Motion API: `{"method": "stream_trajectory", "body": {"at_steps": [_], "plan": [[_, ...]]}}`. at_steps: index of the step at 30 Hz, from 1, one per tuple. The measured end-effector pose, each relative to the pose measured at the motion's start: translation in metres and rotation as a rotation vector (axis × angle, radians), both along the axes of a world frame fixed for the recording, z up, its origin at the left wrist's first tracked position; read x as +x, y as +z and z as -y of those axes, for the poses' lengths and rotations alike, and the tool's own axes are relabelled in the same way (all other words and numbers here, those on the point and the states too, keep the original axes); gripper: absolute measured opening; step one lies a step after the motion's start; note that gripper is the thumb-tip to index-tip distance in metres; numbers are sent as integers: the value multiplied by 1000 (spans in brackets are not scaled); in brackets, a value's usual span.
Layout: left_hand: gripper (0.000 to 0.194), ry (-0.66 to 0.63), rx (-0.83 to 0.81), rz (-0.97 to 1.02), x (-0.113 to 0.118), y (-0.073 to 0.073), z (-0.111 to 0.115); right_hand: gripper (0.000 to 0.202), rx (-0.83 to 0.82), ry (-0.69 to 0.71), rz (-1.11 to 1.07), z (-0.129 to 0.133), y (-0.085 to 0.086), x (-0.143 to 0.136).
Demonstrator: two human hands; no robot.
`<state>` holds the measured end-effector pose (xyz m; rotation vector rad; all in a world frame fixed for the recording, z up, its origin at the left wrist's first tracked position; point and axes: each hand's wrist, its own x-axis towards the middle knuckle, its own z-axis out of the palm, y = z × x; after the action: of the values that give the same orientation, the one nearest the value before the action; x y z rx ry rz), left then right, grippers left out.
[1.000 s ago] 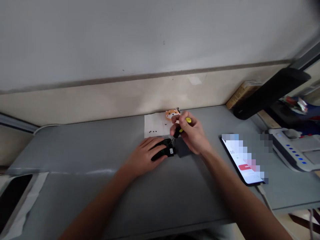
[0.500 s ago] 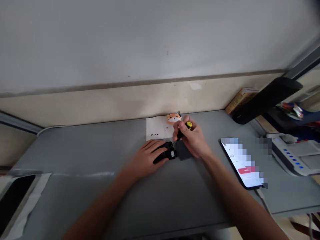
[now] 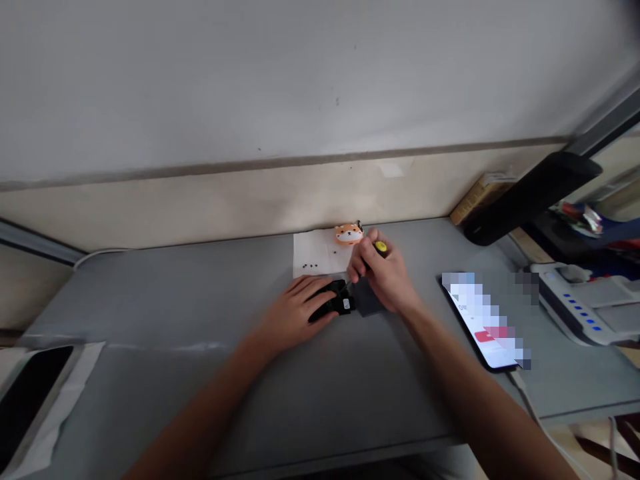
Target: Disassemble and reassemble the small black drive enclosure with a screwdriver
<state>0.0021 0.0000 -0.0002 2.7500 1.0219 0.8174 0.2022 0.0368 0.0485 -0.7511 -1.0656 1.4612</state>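
My left hand point(image 3: 299, 308) lies over a small black device point(image 3: 342, 301) with a white label, its fingers bent around it and holding it to the desk. In my right hand point(image 3: 384, 270) is a screwdriver point(image 3: 381, 247) with a black and yellow handle, gripped between thumb and fingers. Its thin shaft slants down to the left, and the tip meets the black device beside my left fingers. A flat dark grey piece point(image 3: 367, 301) lies just right of the device, partly under my right hand. Several tiny dark bits, screw-like, rest on a white paper point(image 3: 320, 255) behind my hands.
An orange animal-face case point(image 3: 349, 233) sits at the paper's back edge. To the right are a lit phone point(image 3: 480, 327) with a cable, a white power strip point(image 3: 585, 307), a black cylinder point(image 3: 535, 197) and a book point(image 3: 483, 195). Another dark-screened device point(image 3: 35, 393) lies at left.
The view has shifted slightly. My right hand and the screwdriver have turned a little, with the tip still at the black device. My left hand keeps its place.
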Motion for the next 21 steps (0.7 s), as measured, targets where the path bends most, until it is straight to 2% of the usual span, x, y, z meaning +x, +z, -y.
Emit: {"method": "stream_trajectory", "body": {"at_steps": [3, 9, 14, 17, 21], "plan": [[22, 7, -9, -6, -1, -1, 0, 50, 55, -71, 44, -1, -2, -3], [22, 15, 2, 9, 0, -1, 0, 38, -27, 5, -63, 0, 8, -3], [20, 16, 1, 0, 2, 2, 0, 51, -49, -27, -51, -1, 4, -1], [20, 12, 28, 5, 2, 0, -1, 51, 0, -83, -21, -4, 0, -3], [20, 8, 58, 3, 1, -2, -1, 45, -31, 8, -125, -5, 2, -3]]}}
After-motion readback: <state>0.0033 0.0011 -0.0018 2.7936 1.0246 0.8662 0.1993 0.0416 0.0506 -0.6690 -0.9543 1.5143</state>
